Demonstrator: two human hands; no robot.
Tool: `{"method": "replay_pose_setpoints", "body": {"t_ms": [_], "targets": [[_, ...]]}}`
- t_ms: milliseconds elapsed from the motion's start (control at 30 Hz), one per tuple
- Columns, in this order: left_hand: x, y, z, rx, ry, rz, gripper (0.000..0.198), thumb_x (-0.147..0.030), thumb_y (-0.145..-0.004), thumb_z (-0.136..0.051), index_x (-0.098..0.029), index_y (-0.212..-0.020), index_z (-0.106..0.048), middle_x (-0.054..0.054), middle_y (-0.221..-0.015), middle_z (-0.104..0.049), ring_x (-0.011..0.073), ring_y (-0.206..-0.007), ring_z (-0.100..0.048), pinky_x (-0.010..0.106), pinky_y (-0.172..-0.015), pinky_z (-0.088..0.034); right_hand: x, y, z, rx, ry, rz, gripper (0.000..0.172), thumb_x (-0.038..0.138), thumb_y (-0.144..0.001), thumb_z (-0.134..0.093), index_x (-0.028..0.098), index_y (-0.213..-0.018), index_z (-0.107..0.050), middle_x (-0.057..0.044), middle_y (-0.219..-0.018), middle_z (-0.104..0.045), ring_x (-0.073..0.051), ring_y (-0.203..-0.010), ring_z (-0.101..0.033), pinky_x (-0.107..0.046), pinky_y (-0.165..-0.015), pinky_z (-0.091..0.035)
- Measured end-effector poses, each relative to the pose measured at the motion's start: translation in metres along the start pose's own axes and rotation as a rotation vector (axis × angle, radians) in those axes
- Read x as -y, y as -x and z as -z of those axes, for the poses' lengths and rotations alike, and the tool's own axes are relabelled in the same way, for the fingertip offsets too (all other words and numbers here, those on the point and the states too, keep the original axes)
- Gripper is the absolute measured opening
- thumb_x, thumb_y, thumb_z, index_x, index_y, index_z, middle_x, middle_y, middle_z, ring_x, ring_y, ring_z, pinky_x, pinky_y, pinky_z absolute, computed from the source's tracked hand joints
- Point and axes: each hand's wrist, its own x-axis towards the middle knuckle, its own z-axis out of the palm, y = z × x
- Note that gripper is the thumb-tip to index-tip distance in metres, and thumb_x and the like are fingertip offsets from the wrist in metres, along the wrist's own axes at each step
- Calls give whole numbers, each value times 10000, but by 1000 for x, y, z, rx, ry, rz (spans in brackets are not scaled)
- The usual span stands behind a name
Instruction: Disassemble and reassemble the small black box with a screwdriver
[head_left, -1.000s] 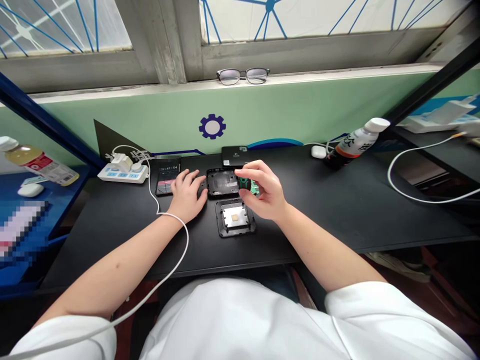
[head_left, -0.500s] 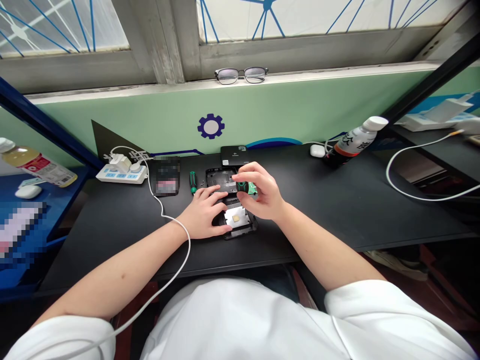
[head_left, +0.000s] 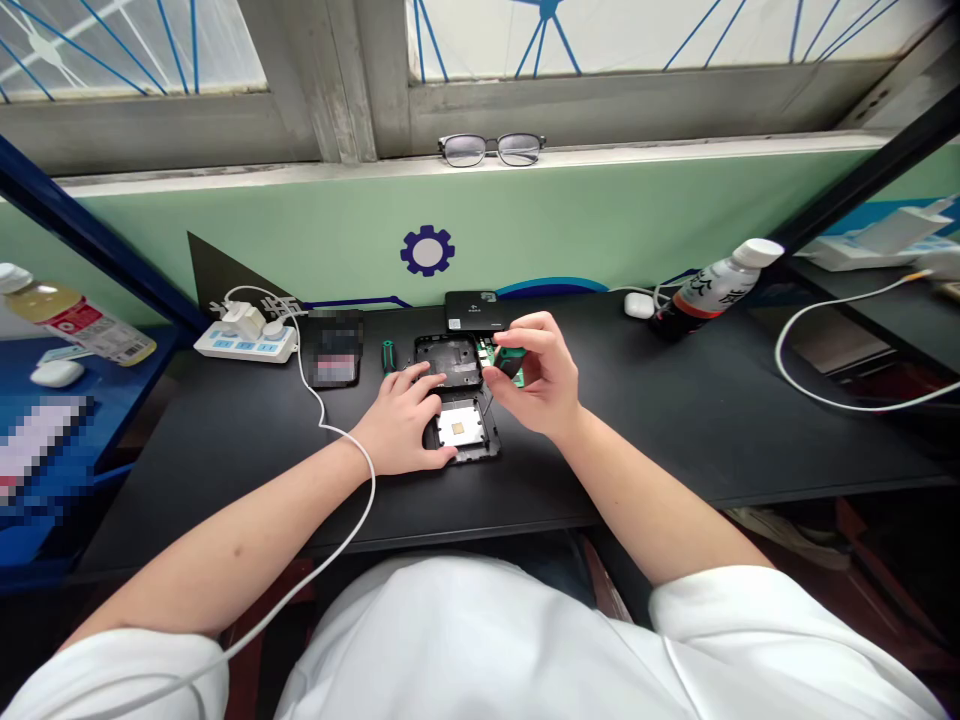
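Observation:
My right hand [head_left: 538, 375] pinches a green and black screwdriver [head_left: 511, 360] between thumb and fingers. Its thin shaft slants down toward the right side of a black plastic frame [head_left: 489, 448], which carries a silver plate [head_left: 463, 427] with a small tan square. Fingers spread, my left hand [head_left: 405, 422] rests at the left of this frame, thumb near its lower edge. Behind the frame lies an open black casing [head_left: 448, 362], close to my left fingertips. A green circuit board [head_left: 519, 379] is partly hidden behind my right hand.
A second green screwdriver [head_left: 388, 356] lies left of the casing, and a black flat box [head_left: 472, 312] behind it. A power strip [head_left: 244, 343] stands at left, its white cable crossing my left forearm. A dark-drink bottle [head_left: 716, 290] and white earphone case [head_left: 639, 305] are at right.
The frame with the silver plate has shifted slightly left and away from me. My right hand has moved right with the screwdriver, now tilted so its shaft shows.

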Motion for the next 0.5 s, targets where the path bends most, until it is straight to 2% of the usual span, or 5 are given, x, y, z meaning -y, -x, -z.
{"method": "replay_pose_setpoints", "body": {"t_ms": [100, 333, 500], "targets": [[4, 0, 0, 6, 5, 16, 391, -504, -764, -858, -216, -993, -725, 184, -1559, -610, 496, -1541, -411, 706, -1220, -371, 0, 2, -1, 1, -16, -47, 332, 255, -938, -745, 293, -1251, -641, -44, -1026, -564, -165, -720, -545, -323, -531, -491], [9, -2, -2, 36, 27, 20, 418, -544, -773, -859, -216, -989, -716, 178, -1544, -624, 488, -1520, -436, 696, -1206, -391, 2, 4, -6, 33, -64, 1, 367, 185, -916, -752, 298, -1250, -650, -31, -1017, -546, -154, -735, -536, -304, -561, -504], [10, -2, -2, 43, 26, 19, 425, -550, -773, -863, -213, -982, -711, 181, -1548, -621, 490, -1522, -433, 692, -1199, -398, 0, 4, -6, 50, -102, -50, 341, 229, -913, -786, 291, -1231, -682, -37, -1026, -573, -163, -776, -568, -323, -622, -529]]}}
